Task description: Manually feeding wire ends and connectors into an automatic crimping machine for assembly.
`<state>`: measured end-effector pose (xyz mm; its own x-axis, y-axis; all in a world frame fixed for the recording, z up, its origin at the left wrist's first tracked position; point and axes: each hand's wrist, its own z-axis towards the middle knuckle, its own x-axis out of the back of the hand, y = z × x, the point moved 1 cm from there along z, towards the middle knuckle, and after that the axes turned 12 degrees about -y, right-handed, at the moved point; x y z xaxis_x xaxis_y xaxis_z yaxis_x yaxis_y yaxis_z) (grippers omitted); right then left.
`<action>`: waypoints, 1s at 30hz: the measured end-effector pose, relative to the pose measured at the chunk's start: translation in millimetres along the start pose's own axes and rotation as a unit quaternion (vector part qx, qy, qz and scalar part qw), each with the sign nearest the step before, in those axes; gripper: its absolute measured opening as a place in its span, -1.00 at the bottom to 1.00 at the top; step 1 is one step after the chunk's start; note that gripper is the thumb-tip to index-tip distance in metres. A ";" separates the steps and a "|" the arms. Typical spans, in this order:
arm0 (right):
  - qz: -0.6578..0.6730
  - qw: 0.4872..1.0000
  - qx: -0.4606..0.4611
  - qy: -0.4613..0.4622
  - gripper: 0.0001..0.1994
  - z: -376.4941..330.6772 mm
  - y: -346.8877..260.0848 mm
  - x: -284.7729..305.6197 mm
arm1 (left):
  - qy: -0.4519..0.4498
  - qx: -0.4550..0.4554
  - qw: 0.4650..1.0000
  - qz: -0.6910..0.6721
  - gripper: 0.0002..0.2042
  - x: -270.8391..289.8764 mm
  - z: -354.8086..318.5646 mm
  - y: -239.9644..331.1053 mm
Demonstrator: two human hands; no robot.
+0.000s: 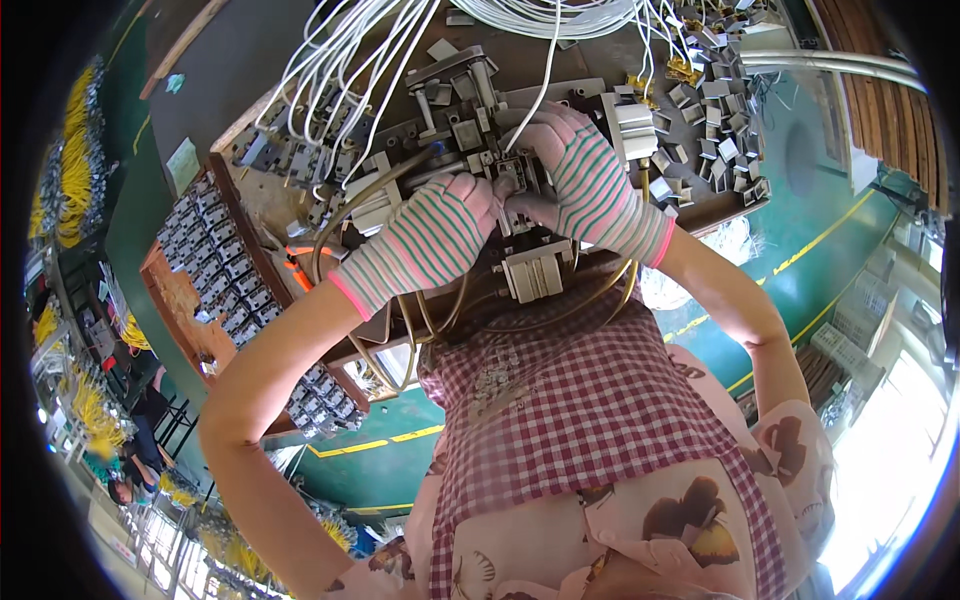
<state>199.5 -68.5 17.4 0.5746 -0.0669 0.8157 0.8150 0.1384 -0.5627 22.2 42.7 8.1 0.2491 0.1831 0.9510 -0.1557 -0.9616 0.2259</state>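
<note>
Both my hands wear white gloves with green and pink stripes and meet over a metal clamping fixture (518, 175) on the bench. My left hand (440, 230) is closed, thumb and fingertips pinched at the fixture's middle; whatever they hold is too small to make out. My right hand (590, 175) curls around the fixture's right side, its thumb reaching toward the left fingertips. Across its fingers a white cable (545, 85) runs down into the fixture. What the right fingers grip is hidden. A ribbed metal block (533, 272) sits at the fixture's near end.
White cables (400, 40) bundle along the far side. Loose metal housings (715, 130) lie piled on the right. A wooden tray (228, 215) at left carries rows of small metal parts. Brownish hoses (350, 205) loop near the bench edge, beside an orange-handled tool (297, 265).
</note>
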 end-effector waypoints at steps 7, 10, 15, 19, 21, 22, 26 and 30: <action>-0.003 1.000 -0.015 -0.025 -0.35 4.2 -4.7 0.2 | -0.001 -0.073 0.997 0.032 -0.53 -2.9 0.9 -13.3; 0.005 1.000 -0.016 -0.023 -0.35 5.8 -5.3 -0.4 | -0.025 -0.077 0.996 0.039 -0.52 -0.3 0.9 -13.8; 0.011 0.999 -0.035 -0.032 -0.32 4.8 -1.7 2.1 | -0.015 -0.045 0.997 0.054 -0.52 2.0 1.1 -6.6; 0.095 0.994 -0.054 0.028 -0.55 -14.1 4.4 37.3 | -0.070 0.083 0.991 -0.084 -0.60 17.1 -5.9 4.2; 0.051 0.971 -0.123 0.197 -0.69 -37.9 43.4 55.0 | 0.214 0.134 0.885 -0.390 -0.67 25.4 -26.1 7.7; -0.022 0.944 -0.270 0.188 -0.71 -43.9 61.7 61.4 | 0.220 0.181 0.825 -0.488 -0.64 22.9 -26.9 8.4; -0.048 0.925 -0.371 0.068 -0.67 -59.0 155.0 39.9 | 0.255 0.157 0.798 -0.523 -0.54 20.7 5.8 20.6; -0.131 0.947 -0.266 0.123 -0.72 -63.3 130.5 53.4 | 0.177 0.177 0.780 -0.573 -0.55 35.4 16.3 24.5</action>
<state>341.3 -116.6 -21.0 0.2940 -0.2672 0.9177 0.8174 -0.4274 -0.3863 42.9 22.3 43.8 -0.2586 0.9489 0.1807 0.2656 -0.1100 0.9578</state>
